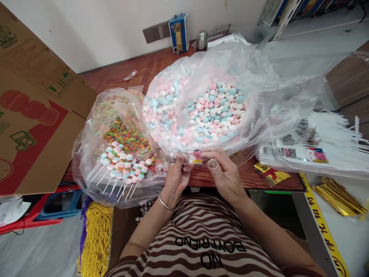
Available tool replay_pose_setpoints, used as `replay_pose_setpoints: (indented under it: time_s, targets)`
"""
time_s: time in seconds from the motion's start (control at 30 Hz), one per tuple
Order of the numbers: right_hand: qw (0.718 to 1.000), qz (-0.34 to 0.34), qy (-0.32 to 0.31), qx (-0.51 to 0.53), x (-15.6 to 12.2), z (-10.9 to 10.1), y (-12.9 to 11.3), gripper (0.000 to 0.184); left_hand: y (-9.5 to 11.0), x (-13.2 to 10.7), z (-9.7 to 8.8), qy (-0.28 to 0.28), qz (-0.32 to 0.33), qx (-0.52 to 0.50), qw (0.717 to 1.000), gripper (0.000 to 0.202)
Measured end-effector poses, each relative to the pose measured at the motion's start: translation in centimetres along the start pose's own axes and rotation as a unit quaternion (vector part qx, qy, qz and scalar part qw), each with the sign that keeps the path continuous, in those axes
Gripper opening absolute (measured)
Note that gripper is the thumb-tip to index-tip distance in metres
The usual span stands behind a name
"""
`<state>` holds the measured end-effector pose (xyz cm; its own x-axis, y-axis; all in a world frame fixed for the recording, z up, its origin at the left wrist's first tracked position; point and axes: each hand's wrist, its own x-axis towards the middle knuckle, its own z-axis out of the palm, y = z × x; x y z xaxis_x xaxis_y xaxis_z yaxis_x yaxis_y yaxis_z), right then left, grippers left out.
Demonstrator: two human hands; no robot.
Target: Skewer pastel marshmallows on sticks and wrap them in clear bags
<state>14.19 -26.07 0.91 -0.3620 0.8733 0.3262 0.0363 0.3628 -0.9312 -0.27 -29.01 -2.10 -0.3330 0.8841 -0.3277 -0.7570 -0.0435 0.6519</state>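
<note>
My left hand (177, 176) is closed on one end of a small clear plastic bag (195, 156) printed in pink, yellow and blue. At the other end of the bag is my right hand (225, 173), its fingers pressed together against the edge and the thumb close by. Whether anything is inside the bag, I cannot tell. Just beyond both hands lies a large clear bag of pink, white and blue candies (215, 109). Left of my left hand, several candy skewers on white sticks (123, 163) rest on a bag of small multicoloured candies (122, 134).
A cardboard box (37, 104) stands at the left. On the right are a container of white sticks and printed bags (317, 154), gold twist ties (340, 196) and a yellow-red packet (271, 174). A blue device (179, 34) and metal cup (201, 40) stand by the wall.
</note>
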Motion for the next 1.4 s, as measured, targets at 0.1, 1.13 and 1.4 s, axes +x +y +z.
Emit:
replay_pose_setpoints:
  time_s: [0.1, 1.13, 1.4]
  targets:
    - [0.999, 0.014, -0.032, 0.010, 0.1, 0.7, 0.2, 0.027, 0.1, -0.3, -0.1, 0.020, 0.023, 0.039, 0.999, 0.057]
    - [0.849, -0.057, -0.496, -0.170, 6.1, 32.6, -2.8, 0.020, 12.9, -8.6, -17.1, 0.168, 0.315, -0.138, 0.924, 0.045]
    - [0.896, 0.023, -0.417, -0.148, 5.5, 31.0, 0.3, 0.020, 12.9, -7.6, -18.0, 0.149, 0.301, -0.116, 0.935, 0.052]
